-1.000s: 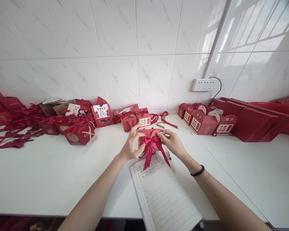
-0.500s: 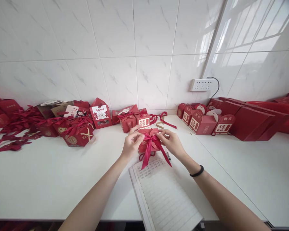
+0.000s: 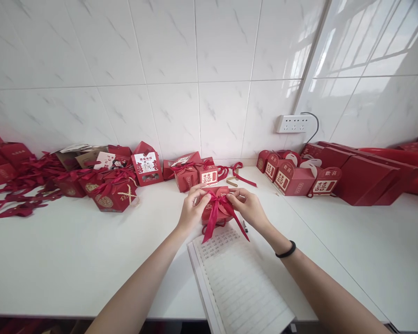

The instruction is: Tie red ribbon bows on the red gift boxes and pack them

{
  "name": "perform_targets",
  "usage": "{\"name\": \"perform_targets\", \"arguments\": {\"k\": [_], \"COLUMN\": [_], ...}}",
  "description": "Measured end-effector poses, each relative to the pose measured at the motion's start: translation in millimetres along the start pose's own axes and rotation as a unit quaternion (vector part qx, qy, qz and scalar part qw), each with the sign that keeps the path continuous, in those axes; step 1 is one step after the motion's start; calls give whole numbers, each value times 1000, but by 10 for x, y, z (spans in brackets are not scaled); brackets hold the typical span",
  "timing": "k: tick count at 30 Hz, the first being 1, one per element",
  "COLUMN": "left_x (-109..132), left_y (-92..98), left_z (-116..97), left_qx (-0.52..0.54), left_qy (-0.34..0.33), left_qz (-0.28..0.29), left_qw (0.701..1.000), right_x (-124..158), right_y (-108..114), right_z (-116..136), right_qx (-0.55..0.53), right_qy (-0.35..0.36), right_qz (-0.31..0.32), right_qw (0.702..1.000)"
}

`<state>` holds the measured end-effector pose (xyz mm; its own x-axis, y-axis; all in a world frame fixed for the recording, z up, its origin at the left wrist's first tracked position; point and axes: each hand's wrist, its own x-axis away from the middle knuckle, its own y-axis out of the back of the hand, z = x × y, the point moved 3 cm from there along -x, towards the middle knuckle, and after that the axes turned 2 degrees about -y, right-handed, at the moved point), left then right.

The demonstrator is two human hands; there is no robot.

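A small red gift box (image 3: pixel 216 215) stands in front of me, just beyond a lined notebook (image 3: pixel 245 283). Across its top lies a bow of crimson ribbon (image 3: pixel 212 223), knotted in the middle, with two tails hanging down the front. My left hand (image 3: pixel 194 204) pinches the bow's left loop between thumb and fingers. On the other side, my right hand (image 3: pixel 247 202) pinches the right loop the same way. The upper part of the box is partly hidden by the fingers and the bow. A pen (image 3: pixel 245 226) lies at the notebook's top edge.
Behind the box sit more red gift boxes (image 3: pixel 186 178) and loose ribbon (image 3: pixel 245 176). To the left are ribbon-tied boxes (image 3: pixel 113 197) and a ribbon heap (image 3: pixel 38 171). Handled boxes (image 3: pixel 296 178) and red bags (image 3: pixel 364 178) stand right. A power strip (image 3: pixel 293 124) hangs on the wall.
Both hands keep their pinch on the bow. The ribbon tails have shifted slightly, the left one a little further left. The whole view has moved a few pixels.
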<state>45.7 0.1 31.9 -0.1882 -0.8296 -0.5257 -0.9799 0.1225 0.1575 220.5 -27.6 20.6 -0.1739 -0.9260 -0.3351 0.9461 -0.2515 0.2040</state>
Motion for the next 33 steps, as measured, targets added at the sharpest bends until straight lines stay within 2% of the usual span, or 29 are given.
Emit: {"name": "perform_targets", "arguments": {"k": [3,8,11,14,16,18,22,26,29,33], "left_x": [-10,-23,-13,33,68,82,73,37,11,-2], "left_y": [-6,3,38,63,54,38,2,-12,-9,-16], "left_z": [23,92,49,-84,-156,-170,-107,-85,-76,-69], "left_qx": [32,27,-54,-155,-185,-174,-92,-76,-42,41], "left_qy": [16,19,-50,-172,-215,-183,-60,-45,-26,31], "left_qz": [7,-23,-61,-105,-106,-87,-26,19,15,3], "left_qw": [999,999,995,967,953,964,994,996,999,999], "right_x": [9,16,15,18,21,23,16,7,10,15], "right_y": [5,6,11,15,14,13,22,36,38,33], "right_z": [15,53,72,87,94,98,95,88,88,86], "right_qx": [10,30,45,55,57,62,61,60,61,51], "right_qy": [4,10,15,27,36,43,50,55,57,51], "right_qz": [0,-4,-9,-15,-15,-17,-27,-32,-29,-21], "right_qw": [1000,999,999,998,998,997,997,996,996,997]}}
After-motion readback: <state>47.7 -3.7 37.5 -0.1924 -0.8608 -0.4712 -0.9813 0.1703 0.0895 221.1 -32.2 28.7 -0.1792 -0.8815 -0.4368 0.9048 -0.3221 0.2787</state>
